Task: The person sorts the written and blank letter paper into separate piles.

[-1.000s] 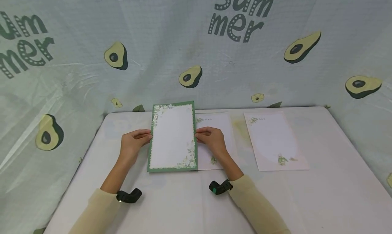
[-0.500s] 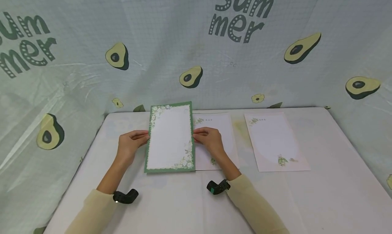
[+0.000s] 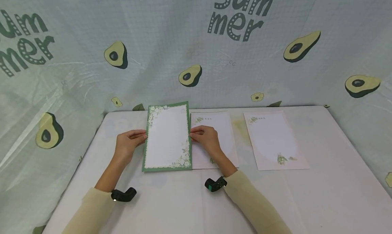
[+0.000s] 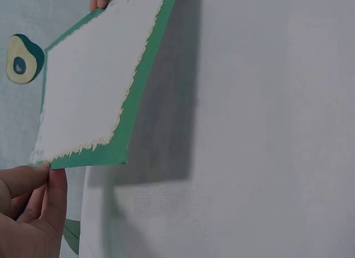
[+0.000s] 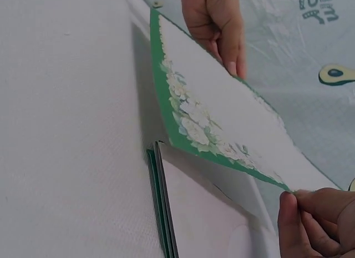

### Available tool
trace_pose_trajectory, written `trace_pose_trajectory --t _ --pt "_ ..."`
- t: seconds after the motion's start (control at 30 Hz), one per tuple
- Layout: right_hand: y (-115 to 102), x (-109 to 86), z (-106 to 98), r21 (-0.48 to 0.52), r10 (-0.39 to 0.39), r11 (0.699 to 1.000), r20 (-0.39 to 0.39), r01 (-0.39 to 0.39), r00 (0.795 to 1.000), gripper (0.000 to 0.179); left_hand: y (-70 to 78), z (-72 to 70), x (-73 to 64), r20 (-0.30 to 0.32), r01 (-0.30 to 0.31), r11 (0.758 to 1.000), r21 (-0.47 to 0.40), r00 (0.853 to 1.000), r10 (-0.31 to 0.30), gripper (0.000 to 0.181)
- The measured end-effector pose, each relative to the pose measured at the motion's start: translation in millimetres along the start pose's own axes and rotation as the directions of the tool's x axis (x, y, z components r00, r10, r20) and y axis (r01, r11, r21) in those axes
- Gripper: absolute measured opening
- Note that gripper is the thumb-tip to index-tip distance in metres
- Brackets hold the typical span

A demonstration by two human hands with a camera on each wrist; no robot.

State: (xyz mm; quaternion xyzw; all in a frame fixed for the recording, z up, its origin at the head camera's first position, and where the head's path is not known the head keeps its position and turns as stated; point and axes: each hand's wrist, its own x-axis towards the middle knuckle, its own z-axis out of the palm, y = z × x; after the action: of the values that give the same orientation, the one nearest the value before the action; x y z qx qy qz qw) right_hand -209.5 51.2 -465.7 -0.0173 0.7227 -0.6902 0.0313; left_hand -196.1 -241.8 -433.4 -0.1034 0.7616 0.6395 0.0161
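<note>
Left hand [image 3: 126, 145] pinched the green-bordered sheet [image 3: 167, 138] at its 9 o'clock edge; right hand [image 3: 209, 138] pinched the 3 o'clock edge, thumb against fingers. Sheet hung off the table [image 3: 171, 200], face up, slightly bowed, shadow below. Judged light, thin, springy, likely easy to crease, maybe slippery in a loose grip; mid-height on both long edges looked the best hold, corners too bendy. Toward 3 o'clock, just beside it, lay a layered pale stack [image 3: 226, 135]; farther out, another pale sheet [image 3: 274, 142].
</note>
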Motion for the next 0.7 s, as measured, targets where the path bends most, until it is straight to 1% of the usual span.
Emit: trace_pose_trajectory --t 0.13,0.23,0.33,0.5,0.57,0.7 --pt "1 3.2 2 -0.047 -0.025 0.999 0.004 0.026 1.0 0.013 -1.6 -2.8 0.8 0.009 0.008 1.0 -0.001 1.0 -0.008 0.038" --pt "3 6.1 5 -0.078 -0.043 0.996 0.015 0.044 0.999 0.014 -2.3 -5.4 1.6 0.003 0.006 1.0 0.017 1.0 -0.006 0.038" --pt "5 9.0 8 -0.101 -0.042 0.994 0.022 0.044 0.999 0.014 -3.5 -8.5 4.3 0.005 0.008 0.999 0.039 1.0 -0.008 0.038" --pt "7 14.0 14 -0.145 -0.032 0.989 0.02 0.034 0.999 0.012 -4.5 -11.4 9.8 0.042 0.049 0.998 0.03 0.998 -0.051 0.041" --pt "7 14.9 15 -0.161 -0.03 0.986 0.025 0.034 0.999 0.011 -4.9 -10.9 11.7 0.054 0.07 0.997 0.023 0.996 -0.071 0.042" --pt "5 13.8 14 -0.197 -0.027 0.98 0.037 0.034 0.999 0.009 -8.0 -9.5 15.4 0.075 0.089 0.996 0.028 0.993 -0.091 0.041"
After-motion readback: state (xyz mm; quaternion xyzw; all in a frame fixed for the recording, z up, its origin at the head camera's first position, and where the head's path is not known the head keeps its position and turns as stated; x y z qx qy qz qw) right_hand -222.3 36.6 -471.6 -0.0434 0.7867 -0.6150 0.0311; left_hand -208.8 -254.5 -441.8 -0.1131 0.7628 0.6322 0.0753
